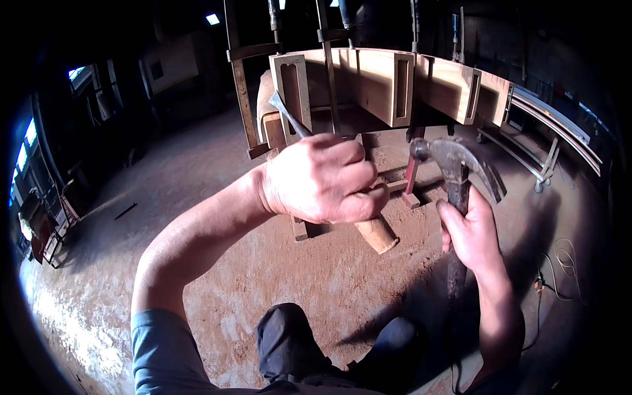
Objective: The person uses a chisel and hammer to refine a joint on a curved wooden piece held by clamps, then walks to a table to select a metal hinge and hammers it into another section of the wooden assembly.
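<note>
My left hand point(322, 181) is wrapped round a wood chisel point(378, 236). Its wooden handle end sticks out below my fist, and the metal blade points up and to the left, in front of a slotted wooden block on the workpiece; whether it touches cannot be told. In my right hand point(473, 234) is a claw hammer point(457, 161), gripped on its dark handle just under the head. The hammer stands upright, apart from the chisel. Beyond both hands is a long curved wooden workpiece point(375, 79) with several slotted upright blocks.
Several bar clamps point(238, 85) stand along the workpiece. A red stand leg point(412, 172) is below it. At the right are a wheeled rack point(526, 168) with long strips and a cable point(540, 283) on the floor. Sawdust covers the floor point(263, 276).
</note>
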The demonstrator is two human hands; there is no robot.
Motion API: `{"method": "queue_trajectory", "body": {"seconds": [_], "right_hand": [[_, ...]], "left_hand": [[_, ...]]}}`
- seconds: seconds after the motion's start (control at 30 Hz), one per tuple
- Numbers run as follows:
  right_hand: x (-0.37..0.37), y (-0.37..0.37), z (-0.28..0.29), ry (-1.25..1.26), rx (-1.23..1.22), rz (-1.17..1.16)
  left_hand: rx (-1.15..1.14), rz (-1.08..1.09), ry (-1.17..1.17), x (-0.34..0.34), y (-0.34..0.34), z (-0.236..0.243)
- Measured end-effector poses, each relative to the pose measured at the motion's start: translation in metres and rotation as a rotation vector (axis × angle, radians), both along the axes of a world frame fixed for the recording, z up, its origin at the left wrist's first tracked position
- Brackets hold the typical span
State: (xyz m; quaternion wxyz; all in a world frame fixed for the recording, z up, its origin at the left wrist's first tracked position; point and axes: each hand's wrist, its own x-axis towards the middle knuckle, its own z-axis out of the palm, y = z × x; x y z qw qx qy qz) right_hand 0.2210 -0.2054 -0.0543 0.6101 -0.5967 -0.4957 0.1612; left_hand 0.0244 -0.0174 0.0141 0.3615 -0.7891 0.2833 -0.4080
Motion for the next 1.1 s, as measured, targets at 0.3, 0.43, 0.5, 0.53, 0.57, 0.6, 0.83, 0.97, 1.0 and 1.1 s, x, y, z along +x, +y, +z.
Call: {"method": "queue_trajectory", "body": {"seconds": [0.3,0.43,0.5,0.53,0.57,0.6,0.83,0.97,1.0,1.1], "right_hand": [[0.002,-0.036,-0.141,0.036,-0.113,0.012],[-0.024,-0.052,-0.17,0.251,-0.277,-0.004],[-0.037,-0.053,-0.175,0.297,-0.356,-0.01],[-0.04,-0.052,-0.178,0.282,-0.383,-0.005],[-0.043,-0.052,-0.18,0.267,-0.409,-0.001],[-0.045,-0.055,-0.186,0.252,-0.439,-0.004],[-0.043,-0.062,-0.222,0.043,-0.364,0.041],[-0.05,-0.061,-0.212,0.084,-0.337,0.07],[-0.051,-0.061,-0.21,0.099,-0.336,0.077],[-0.05,-0.061,-0.213,0.096,-0.349,0.097]], "left_hand": [[0.004,-0.08,-0.089,0.016,0.003,0.02],[0.043,-0.037,-0.085,0.016,0.018,0.022],[-0.004,-0.055,-0.05,0.013,0.02,0.026],[-0.007,-0.043,-0.062,0.012,0.018,0.027],[-0.01,-0.03,-0.074,0.01,0.015,0.026],[-0.018,-0.025,-0.087,0.011,0.015,0.025],[0.033,-0.037,-0.078,0.013,0.029,0.019],[0.037,-0.033,-0.026,0.007,0.038,0.011],[0.034,-0.032,-0.011,0.006,0.039,0.01],[0.018,-0.054,-0.003,0.007,0.04,0.009]]}}
